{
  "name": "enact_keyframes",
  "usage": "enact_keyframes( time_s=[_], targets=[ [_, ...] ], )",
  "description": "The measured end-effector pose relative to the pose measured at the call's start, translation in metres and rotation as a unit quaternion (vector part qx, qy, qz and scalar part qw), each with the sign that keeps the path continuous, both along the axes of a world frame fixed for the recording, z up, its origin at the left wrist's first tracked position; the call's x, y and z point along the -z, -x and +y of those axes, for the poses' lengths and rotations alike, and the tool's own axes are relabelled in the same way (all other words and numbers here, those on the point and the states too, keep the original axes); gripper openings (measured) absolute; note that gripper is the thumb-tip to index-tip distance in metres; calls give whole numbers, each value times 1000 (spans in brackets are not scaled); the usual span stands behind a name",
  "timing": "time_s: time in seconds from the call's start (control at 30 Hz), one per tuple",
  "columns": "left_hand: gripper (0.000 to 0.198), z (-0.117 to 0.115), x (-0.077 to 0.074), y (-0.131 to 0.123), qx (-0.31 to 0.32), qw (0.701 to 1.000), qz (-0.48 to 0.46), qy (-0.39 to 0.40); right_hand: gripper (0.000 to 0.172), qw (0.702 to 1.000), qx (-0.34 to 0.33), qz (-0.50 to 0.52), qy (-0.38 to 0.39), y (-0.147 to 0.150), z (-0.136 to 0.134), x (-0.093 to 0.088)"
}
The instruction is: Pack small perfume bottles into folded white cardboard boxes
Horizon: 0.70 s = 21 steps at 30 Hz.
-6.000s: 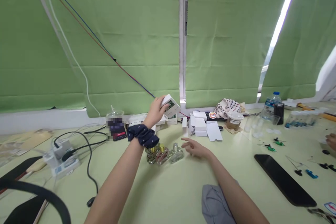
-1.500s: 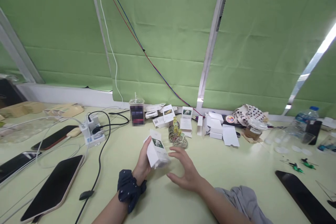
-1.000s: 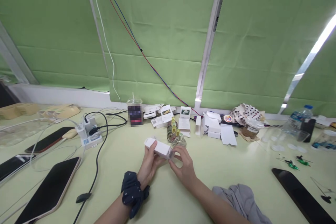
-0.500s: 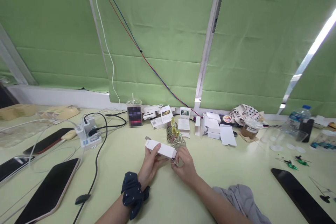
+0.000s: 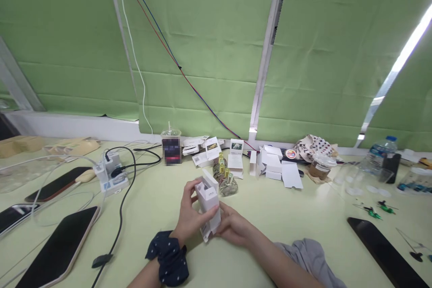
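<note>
A white box (image 5: 209,202) stands tilted upright between my hands at the table's middle, its top flap raised and its upper end open. My left hand (image 5: 191,213) grips it from the left, with the thumb across its front. Fingers of my right hand (image 5: 232,225) are closed at the box's lower right side, partly hidden behind it. Just beyond the box sit camouflage-patterned holders (image 5: 228,187) with several yellow-green capped bottles (image 5: 222,167). Behind them an opened white box with a picture (image 5: 236,146) leans upright.
Several phones (image 5: 57,247) and a power strip (image 5: 114,182) with cables lie left. White boxes (image 5: 272,162) and a drink cup (image 5: 172,146) line the back. A brown cup (image 5: 320,168), a water bottle (image 5: 384,150), a black phone (image 5: 384,252) and grey cloth (image 5: 307,258) are right.
The white box has turned from lying sideways to upright, and its open flap end now points up. My right hand has moved down to the box's lower end.
</note>
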<state>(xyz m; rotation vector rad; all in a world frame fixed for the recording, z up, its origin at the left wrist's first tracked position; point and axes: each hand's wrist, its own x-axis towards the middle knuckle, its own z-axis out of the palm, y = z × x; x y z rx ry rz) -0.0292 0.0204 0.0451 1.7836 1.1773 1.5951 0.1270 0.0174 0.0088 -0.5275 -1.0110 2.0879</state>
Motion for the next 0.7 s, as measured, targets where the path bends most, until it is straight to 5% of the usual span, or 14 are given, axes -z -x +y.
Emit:
enact_keyframes(
  time_s=[0.2,0.37,0.6,0.7],
  targets=[
    [63,2,-4,7,-16,995,-97,-32,58,993,-41,85,75,0,3,-5],
    [55,14,-4,18,-76,970,-233,-8,32,990,52,39,128,2,7,1],
    [37,29,-32,37,-110,897,-427,-23,44,984,137,-54,101,-7,11,2],
    [32,33,-37,47,-147,873,-464,33,45,973,173,-139,56,-7,7,-1]
  ],
)
